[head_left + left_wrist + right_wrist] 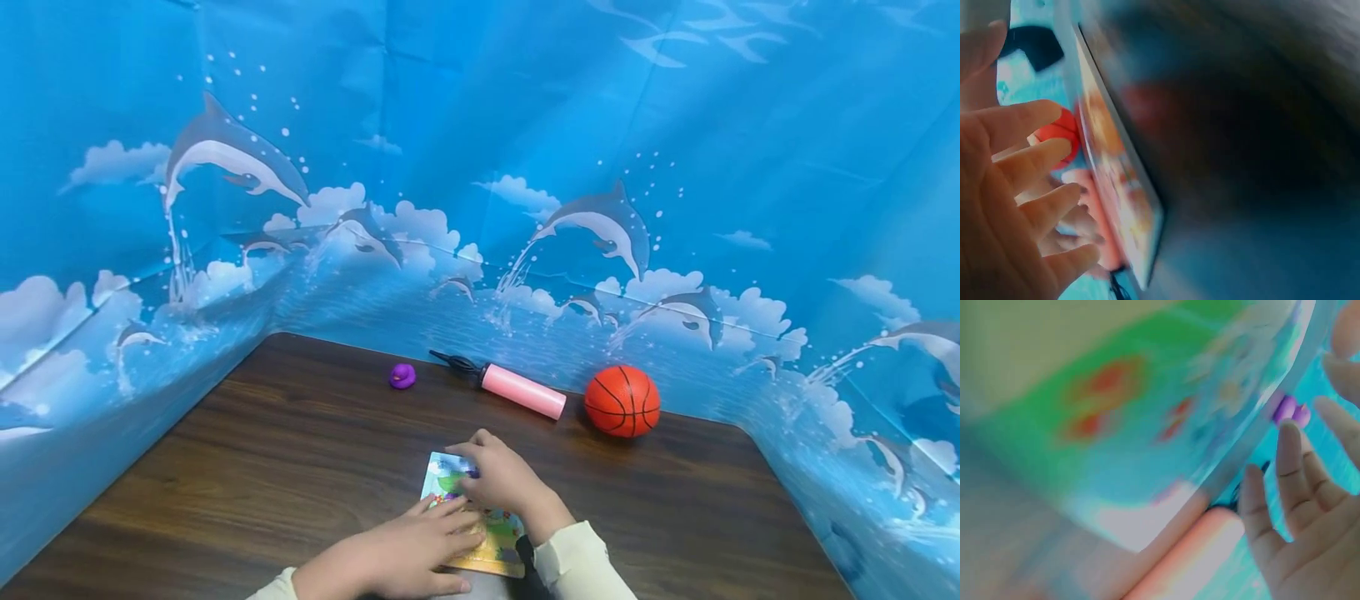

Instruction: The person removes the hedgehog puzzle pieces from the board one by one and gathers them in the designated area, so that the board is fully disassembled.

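Note:
A colourful picture board, printed in blue, green and yellow, lies flat on the table close to the person. The left hand is spread over its lower left part, fingers straight and close over the print. Over the upper right part is the right hand, back upward, its fingertips hanging above the picture. Seen from the left wrist, the board is a thin slab beside the extended left fingers. In the right wrist view the right fingers are long and loosely bent, holding nothing. Both hands hide the board's middle.
Along the back of the dark wooden table are a purple rubber duck, a pink hand pump with a black nozzle, and a small orange basketball. A blue dolphin-printed sheet hangs around the table's far sides.

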`<state>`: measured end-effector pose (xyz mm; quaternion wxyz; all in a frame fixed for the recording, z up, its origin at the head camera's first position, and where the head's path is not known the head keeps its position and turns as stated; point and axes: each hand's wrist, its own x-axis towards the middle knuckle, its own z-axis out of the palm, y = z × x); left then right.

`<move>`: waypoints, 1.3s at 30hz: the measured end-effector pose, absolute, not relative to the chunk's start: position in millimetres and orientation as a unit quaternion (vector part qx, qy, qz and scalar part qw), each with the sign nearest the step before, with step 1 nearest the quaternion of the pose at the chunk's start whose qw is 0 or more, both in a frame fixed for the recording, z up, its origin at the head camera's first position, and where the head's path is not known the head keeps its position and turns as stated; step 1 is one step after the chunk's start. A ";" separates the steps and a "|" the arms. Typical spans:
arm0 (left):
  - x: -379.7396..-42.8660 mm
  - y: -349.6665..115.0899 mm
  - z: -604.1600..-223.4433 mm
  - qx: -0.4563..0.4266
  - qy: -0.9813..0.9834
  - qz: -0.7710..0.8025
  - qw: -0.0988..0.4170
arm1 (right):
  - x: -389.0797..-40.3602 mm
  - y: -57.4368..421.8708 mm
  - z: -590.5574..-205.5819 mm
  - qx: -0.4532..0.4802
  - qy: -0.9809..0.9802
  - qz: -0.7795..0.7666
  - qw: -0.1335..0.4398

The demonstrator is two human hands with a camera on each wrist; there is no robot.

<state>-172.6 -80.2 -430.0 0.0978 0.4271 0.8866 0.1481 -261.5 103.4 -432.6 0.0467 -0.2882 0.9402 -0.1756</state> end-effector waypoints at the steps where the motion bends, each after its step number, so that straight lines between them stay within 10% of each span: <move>1: -172.9 -78.2 -429.6 0.435 0.884 0.138 0.100 | -263.0 98.2 -431.9 -0.284 0.941 -0.174 0.057; 39: -178.8 -77.0 -432.6 0.414 0.901 0.092 0.094 | -278.0 73.2 -422.8 -0.231 0.933 -0.227 0.155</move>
